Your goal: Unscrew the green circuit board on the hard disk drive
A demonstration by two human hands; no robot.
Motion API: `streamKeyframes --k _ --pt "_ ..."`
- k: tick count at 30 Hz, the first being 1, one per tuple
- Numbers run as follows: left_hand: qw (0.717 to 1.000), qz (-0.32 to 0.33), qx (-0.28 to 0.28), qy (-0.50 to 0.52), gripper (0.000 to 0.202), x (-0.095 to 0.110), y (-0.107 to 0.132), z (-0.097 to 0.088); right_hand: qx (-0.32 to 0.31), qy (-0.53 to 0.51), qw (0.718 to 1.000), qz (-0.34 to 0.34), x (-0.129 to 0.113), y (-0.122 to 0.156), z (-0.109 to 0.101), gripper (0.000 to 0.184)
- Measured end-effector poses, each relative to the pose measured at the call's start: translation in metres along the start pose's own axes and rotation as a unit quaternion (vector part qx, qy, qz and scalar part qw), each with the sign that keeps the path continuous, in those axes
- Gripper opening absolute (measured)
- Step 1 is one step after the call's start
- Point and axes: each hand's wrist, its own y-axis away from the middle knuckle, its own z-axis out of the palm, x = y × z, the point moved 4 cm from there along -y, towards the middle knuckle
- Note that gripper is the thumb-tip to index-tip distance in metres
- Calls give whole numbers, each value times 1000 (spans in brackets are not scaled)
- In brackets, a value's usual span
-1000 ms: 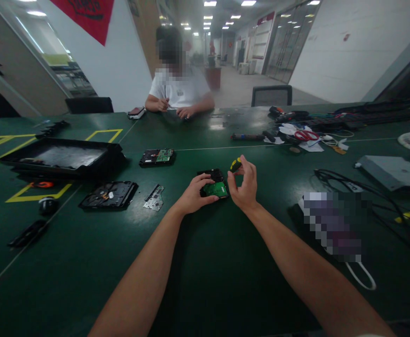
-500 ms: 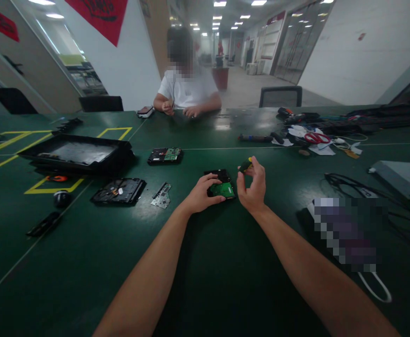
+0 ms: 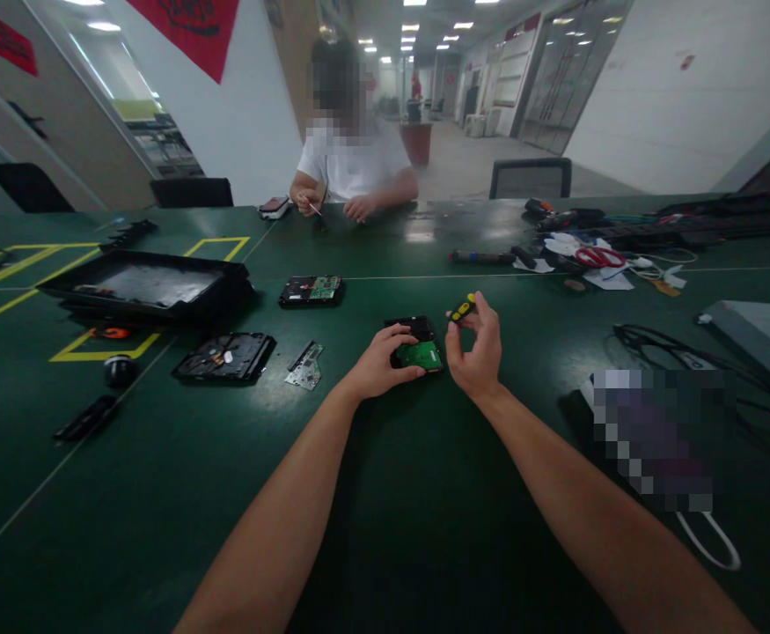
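The half-curled left hand (image 3: 383, 363) grips a black rectangular drive (image 3: 424, 329) on the green worktop (image 3: 398, 493), green circuit board (image 3: 422, 356) seemingly unremoved; the right hand (image 3: 476, 354) pinches a black-and-yellow tool handle (image 3: 462, 308). 1 grey board (image 3: 305, 366) lies loose.

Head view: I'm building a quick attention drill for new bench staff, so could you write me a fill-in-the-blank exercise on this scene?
1. The left hand touches a device whose exposed board is coloured ____.
2. The right hand holds a tool handle coloured black and ____.
3. Across the table, the shirt of the other person is ____.
4. Among the papers and cables, the scissor handles are ____.

Missing words: green; yellow; white; red.
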Motion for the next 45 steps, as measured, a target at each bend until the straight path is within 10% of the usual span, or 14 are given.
streamKeyframes --k 24,35,45 --pt "1000 -5 11 17 55 5 2 -1 13 -3 1000 -3 -5 -4 -4 65" --pt "1000 2 18 19 56 3 1 0 -3 67 997 -37 -44 -45 -14 24" --pt "1000 2 8 5 59 0 0 0 -209 112 971 13 -50 -108 -7 15"
